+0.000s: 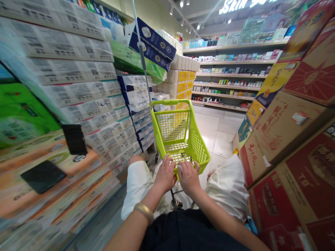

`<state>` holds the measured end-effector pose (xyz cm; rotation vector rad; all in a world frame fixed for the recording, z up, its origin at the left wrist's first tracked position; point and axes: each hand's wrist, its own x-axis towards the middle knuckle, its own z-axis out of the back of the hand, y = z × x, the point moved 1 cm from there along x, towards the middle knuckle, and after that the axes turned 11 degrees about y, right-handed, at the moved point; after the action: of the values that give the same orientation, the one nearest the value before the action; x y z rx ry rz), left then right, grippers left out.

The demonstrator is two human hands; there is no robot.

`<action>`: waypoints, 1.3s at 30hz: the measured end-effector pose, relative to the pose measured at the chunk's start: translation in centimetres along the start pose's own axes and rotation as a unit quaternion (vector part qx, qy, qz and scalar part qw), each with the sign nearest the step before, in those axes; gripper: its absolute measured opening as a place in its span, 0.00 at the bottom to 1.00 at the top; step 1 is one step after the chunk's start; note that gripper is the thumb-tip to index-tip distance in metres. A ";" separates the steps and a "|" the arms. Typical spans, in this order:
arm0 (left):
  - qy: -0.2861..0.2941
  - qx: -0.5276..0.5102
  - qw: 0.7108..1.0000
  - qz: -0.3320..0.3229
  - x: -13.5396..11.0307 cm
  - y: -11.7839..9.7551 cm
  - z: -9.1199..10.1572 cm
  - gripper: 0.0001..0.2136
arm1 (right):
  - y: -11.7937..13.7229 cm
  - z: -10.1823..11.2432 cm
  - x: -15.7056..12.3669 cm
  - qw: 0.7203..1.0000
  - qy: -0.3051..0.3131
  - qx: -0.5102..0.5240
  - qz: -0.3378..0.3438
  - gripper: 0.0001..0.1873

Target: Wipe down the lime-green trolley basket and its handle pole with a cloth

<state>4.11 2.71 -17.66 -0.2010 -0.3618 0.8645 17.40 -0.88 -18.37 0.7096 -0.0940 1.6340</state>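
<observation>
The left hand (165, 173) and right hand (188, 177) sit side by side, just apart, both curled around the near rim of a lime-green shopping cart (199, 150) and gripping it. The cart stands directly in front of the person, low between the knees, on a tiled floor (217, 136). A thin metal pole (142, 57) rises from its far side. Gold bangle (143, 212) on the left wrist. Left of the cart, tall stacks of packaged tissue (86, 83) run close alongside. On the right, red and brown cardboard boxes (282, 181) are piled high. Farther ahead, packaged paper rolls (180, 80) are stacked, with long store shelves (230, 75) of boxed goods behind them.
</observation>
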 end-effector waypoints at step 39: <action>0.024 -0.007 1.000 0.009 0.6 -0.2 0.3 0.15 | 0.5 -0.2 0.5 1.000 0.010 0.008 0.010 0.11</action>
<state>4.51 3.08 -17.18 -0.2374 -0.3215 0.8743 16.83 -0.49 -18.16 0.7062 -0.0751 1.6620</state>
